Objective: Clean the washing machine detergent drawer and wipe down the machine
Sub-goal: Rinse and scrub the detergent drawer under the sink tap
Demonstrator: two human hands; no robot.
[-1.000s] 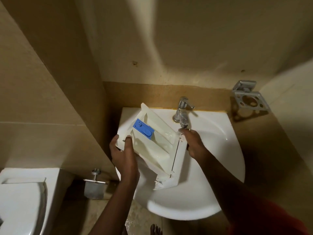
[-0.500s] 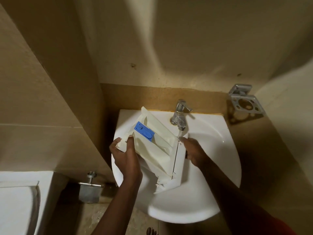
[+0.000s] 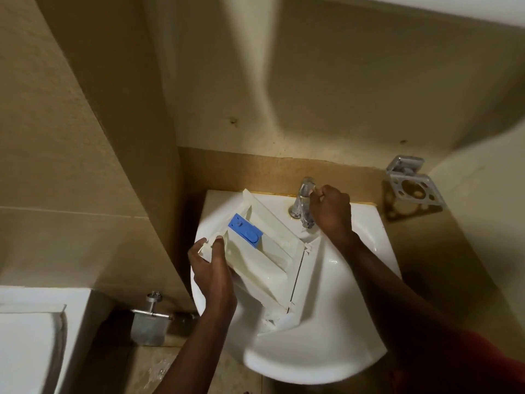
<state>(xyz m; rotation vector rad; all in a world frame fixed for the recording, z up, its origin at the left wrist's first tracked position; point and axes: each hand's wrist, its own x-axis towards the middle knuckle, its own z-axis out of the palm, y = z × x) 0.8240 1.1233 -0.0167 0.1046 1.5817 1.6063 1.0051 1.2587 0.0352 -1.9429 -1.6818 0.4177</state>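
I have the detergent drawer tilted over the white basin, its front panel down toward me and its back end up near the wall, one corner lying close under the tap. My left hand pinches the near-left corner, thumb on top and fingers wrapped under the edge; that hand alone carries it. My right hand is off the drawer and closed around the tap's lever, fingers curled against the chrome. I cannot tell whether water is running.

I judge the drawer to be light, stiff moulded plastic with thin walls and partitions, so it needs little force but will twist in a one-corner hold. Its surfaces look glossy and probably wet, so I expect it to be slippery. The blue insert in the middle compartment looks like a clip-in piece I should not squeeze or lever. The better purchase is across the long side walls or the thicker front panel
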